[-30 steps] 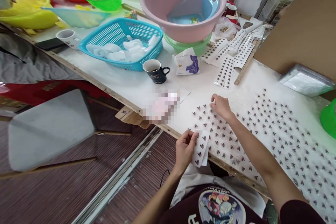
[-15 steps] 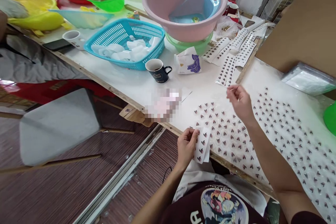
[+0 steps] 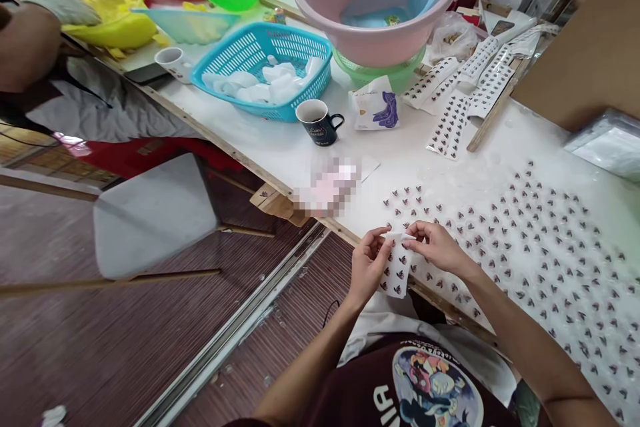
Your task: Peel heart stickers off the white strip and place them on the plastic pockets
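Observation:
Between my hands, at the table's near edge, is a white sticker sheet point(image 3: 397, 273) printed with small dark motifs. My left hand point(image 3: 369, 263) pinches its left side, thumb toward the top. At the sheet's upper right corner, the thumb and fingers of my right hand point(image 3: 434, 245) are closed together; whether they hold the sheet or a single sticker is too small to tell. Many clear round pieces point(image 3: 543, 267), each bearing one of the dark motifs, lie spread over the table to the right of my hands.
Beyond my hands stand a dark mug point(image 3: 320, 128), a white packet point(image 3: 374, 105), a blue basket point(image 3: 295, 110) of white pieces and a pink basin point(image 3: 370, 40). More sticker sheets point(image 3: 449, 128) lie by a wooden strip. A co-worker's gloved hand point(image 3: 65, 8) is at a yellow bowl point(image 3: 133, 33).
My right hand has come back from over the spread pieces to the sheet in my left hand. The whole view has shifted slightly, and more of the co-worker shows at left.

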`<act>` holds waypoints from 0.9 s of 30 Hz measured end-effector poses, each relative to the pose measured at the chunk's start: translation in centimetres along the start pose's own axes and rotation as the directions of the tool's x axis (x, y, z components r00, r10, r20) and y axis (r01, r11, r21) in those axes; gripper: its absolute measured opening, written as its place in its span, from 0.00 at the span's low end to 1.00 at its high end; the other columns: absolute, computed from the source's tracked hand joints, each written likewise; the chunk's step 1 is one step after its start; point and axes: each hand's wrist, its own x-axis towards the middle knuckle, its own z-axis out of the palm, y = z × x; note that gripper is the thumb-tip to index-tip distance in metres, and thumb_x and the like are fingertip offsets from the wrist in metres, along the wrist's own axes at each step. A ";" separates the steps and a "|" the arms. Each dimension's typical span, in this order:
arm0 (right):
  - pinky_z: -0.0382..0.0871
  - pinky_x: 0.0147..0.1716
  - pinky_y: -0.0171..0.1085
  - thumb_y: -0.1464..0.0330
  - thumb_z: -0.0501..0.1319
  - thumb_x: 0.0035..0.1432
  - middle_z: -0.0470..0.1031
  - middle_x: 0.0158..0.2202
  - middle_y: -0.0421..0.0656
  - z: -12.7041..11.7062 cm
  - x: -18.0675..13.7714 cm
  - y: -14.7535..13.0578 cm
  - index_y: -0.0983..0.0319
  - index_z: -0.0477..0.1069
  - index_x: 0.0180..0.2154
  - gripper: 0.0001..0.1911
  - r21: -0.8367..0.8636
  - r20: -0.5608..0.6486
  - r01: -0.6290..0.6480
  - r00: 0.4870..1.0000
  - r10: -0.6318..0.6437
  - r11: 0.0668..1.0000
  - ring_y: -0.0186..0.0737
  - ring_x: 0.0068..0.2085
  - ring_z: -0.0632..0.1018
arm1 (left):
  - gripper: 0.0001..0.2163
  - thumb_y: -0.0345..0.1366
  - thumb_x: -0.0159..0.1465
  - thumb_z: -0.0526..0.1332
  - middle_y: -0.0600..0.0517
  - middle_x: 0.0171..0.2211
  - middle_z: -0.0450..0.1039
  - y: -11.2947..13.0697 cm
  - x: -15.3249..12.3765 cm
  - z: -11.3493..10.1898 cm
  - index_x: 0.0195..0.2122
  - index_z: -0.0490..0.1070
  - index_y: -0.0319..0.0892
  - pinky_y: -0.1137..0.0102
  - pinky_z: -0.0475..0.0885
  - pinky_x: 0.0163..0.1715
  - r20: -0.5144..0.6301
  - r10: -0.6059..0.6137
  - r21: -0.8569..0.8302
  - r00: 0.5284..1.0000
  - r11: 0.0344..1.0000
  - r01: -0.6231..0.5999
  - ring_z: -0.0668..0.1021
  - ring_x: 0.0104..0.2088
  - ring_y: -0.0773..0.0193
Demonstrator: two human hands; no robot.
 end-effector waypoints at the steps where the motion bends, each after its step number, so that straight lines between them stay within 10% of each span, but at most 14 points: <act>1: 0.64 0.29 0.35 0.60 0.63 0.57 0.73 0.29 0.39 0.0 0.0 0.1 0.59 0.70 0.33 0.09 0.012 0.009 -0.010 1.000 0.010 1.000 0.38 0.30 0.72 | 0.18 0.47 0.61 0.67 0.53 0.28 0.73 0.0 0.0 -0.1 0.45 0.75 0.40 0.74 0.67 0.26 0.026 0.004 -0.007 1.000 1.000 -0.004 0.73 0.26 0.67; 8: 0.62 0.31 0.35 0.59 0.58 0.62 0.71 0.27 0.38 0.4 -0.2 0.2 0.59 0.70 0.30 0.12 -0.091 0.015 0.055 0.998 -0.054 0.994 0.37 0.30 0.71 | 0.18 0.50 0.61 0.66 0.57 0.20 0.65 0.1 0.1 0.0 0.26 0.69 0.40 0.75 0.60 0.20 -0.024 -0.038 0.041 0.999 0.998 0.039 0.66 0.21 0.71; 20: 0.66 0.36 0.38 0.63 0.60 0.62 0.76 0.32 0.40 0.6 -0.8 -0.2 0.57 0.72 0.35 0.06 -0.184 -0.096 0.118 0.986 -0.137 0.976 0.40 0.34 0.74 | 0.14 0.46 0.61 0.67 0.54 0.24 0.71 0.1 -0.1 0.1 0.32 0.74 0.39 0.75 0.65 0.24 -0.018 -0.023 -0.027 1.000 0.999 0.023 0.70 0.24 0.69; 27: 0.66 0.45 0.45 0.66 0.61 0.63 0.75 0.37 0.44 0.4 -1.2 0.0 0.57 0.73 0.35 0.04 -0.330 -0.243 0.312 0.884 -0.400 0.891 0.44 0.40 0.74 | 0.14 0.46 0.62 0.67 0.57 0.21 0.68 0.1 0.0 0.3 0.28 0.72 0.40 0.76 0.62 0.21 -0.071 -0.020 0.029 0.997 0.999 0.022 0.67 0.21 0.71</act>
